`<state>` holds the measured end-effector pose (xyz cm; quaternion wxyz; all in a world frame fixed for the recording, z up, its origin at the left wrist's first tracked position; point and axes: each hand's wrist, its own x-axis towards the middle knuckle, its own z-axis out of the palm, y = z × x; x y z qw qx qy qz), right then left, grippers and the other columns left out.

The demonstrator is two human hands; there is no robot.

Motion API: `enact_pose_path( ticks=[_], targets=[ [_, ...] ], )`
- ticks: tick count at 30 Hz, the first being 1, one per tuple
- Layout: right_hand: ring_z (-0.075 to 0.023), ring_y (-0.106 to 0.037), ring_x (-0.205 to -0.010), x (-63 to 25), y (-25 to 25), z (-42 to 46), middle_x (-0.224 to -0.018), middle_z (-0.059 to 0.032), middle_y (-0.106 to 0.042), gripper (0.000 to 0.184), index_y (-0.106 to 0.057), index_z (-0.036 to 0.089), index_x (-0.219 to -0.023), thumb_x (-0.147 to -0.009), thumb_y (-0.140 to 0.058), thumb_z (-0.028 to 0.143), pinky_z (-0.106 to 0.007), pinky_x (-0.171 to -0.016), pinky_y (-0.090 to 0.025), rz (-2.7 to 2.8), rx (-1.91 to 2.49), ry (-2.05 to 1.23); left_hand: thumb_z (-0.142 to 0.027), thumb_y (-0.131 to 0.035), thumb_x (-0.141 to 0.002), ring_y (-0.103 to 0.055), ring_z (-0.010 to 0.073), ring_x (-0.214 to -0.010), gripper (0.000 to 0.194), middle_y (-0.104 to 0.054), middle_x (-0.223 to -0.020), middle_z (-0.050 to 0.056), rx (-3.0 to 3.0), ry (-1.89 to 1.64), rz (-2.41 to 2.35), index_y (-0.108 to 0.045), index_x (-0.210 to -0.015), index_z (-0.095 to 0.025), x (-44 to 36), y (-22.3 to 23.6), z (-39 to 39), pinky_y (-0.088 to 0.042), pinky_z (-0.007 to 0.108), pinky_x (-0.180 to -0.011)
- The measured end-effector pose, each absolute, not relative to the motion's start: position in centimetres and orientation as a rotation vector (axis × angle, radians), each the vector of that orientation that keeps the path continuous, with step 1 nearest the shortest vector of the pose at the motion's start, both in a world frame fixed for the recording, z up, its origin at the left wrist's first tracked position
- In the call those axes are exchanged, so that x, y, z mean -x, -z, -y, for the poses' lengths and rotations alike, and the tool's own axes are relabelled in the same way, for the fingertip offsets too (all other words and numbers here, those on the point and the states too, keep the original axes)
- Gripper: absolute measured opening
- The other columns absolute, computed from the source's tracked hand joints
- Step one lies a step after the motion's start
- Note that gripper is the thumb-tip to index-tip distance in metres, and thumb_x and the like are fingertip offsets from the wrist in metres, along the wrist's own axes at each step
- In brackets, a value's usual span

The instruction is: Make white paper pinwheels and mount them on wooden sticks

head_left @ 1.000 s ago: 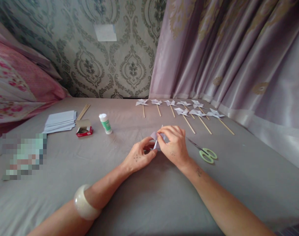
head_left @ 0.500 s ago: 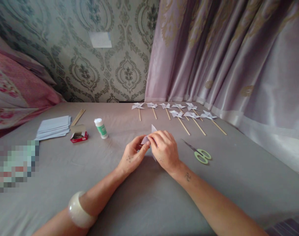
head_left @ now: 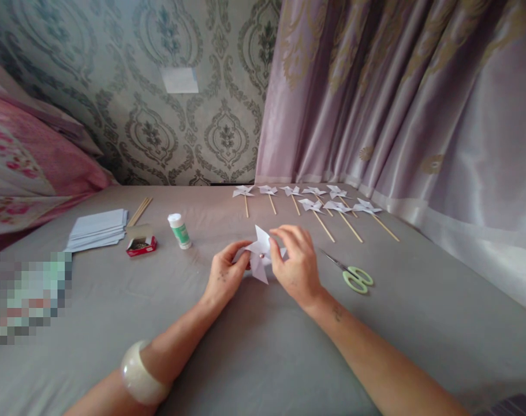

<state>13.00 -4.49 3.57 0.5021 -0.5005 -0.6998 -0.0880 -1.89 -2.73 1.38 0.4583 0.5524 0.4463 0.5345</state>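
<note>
And here's the white paper pinwheel (head_left: 259, 268), front and centre over the grey cloth (head_left: 263, 352), the left hand (head_left: 225, 274) pinching it at one edge while the right hand (head_left: 299, 261) curls in at the opposite edge, gripping or not, I can't tell! Scissors (head_left: 358, 279) lie near that right hand; the green-and-white tube (head_left: 181, 233) and red box (head_left: 142, 247) stand over to the left.

No txt legible: green label (head_left: 182, 233) on tube (head_left: 179, 231), L of grip, & box (head_left: 141, 246), farther L, too small/blurry.
</note>
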Motion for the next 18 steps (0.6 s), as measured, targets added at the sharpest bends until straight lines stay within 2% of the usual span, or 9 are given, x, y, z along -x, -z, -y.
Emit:
enact_pose_path(
  ticks=[2,5,7,12,18],
  targets=[
    [-0.0250,-0.062,-0.098,-13.9,-3.6,3.7,-0.101,-0.0121,-0.067,0.021,-0.064,0.018,-0.100,-0.085,-0.055,0.029,-0.041,-0.085,-0.049,1.547,1.233,-0.006,-0.027,-0.066,-0.071,-0.057,0.0122,-0.056,0.026,-0.068,-0.068,0.001,-1.267,-1.332,-1.059,-0.070,-0.092,-0.014,1.9,-1.6,2.6,-0.048,0.024,-0.059],
    [-0.0227,-0.068,-0.083,-14.4,-2.8,2.6,-0.090,-0.0104,-0.072,0.027,-0.064,0.016,-0.096,-0.082,-0.057,0.038,-0.036,-0.072,-0.054,1.448,1.189,-0.595,-0.030,-0.068,-0.069,-0.058,0.0125,-0.056,0.028,-0.069,-0.068,0.002,-1.204,-1.328,-1.003,-0.071,-0.092,-0.013,1.9,-1.4,2.4,-0.048,0.025,-0.059],
    [-0.0216,-0.069,-0.078,-14.1,-2.1,2.3,-0.085,-0.0089,-0.073,0.027,-0.065,0.016,-0.090,-0.079,-0.059,0.040,-0.033,-0.069,-0.055,1.400,1.145,-0.848,-0.029,-0.068,-0.069,-0.057,0.0123,-0.055,0.028,-0.069,-0.067,0.002,-1.210,-1.321,-0.993,-0.071,-0.091,-0.013,1.9,-1.2,2.3,-0.048,0.025,-0.058],
    [-0.0180,-0.065,-0.070,-13.8,-1.6,2.4,-0.078,-0.0056,-0.071,0.030,-0.067,0.015,-0.084,-0.075,-0.059,0.042,-0.027,-0.062,-0.049,1.418,1.219,-0.894,-0.026,-0.067,-0.068,-0.057,0.0115,-0.055,0.025,-0.068,-0.065,0.001,-1.236,-1.297,-0.999,-0.072,-0.088,-0.012,1.8,-0.9,2.4,-0.047,0.023,-0.058],
    [-0.0130,-0.051,-0.056,-14.2,-1.5,2.4,-0.057,0.0003,-0.057,0.032,-0.063,0.014,-0.065,-0.076,-0.054,0.043,-0.023,-0.052,-0.036,1.504,1.334,-0.825,-0.022,-0.067,-0.066,-0.053,0.0097,-0.052,0.021,-0.065,-0.062,0.000,-1.308,-1.248,-1.052,-0.072,-0.084,-0.013,1.8,-1.3,2.5,-0.044,0.020,-0.052]
  ],
)
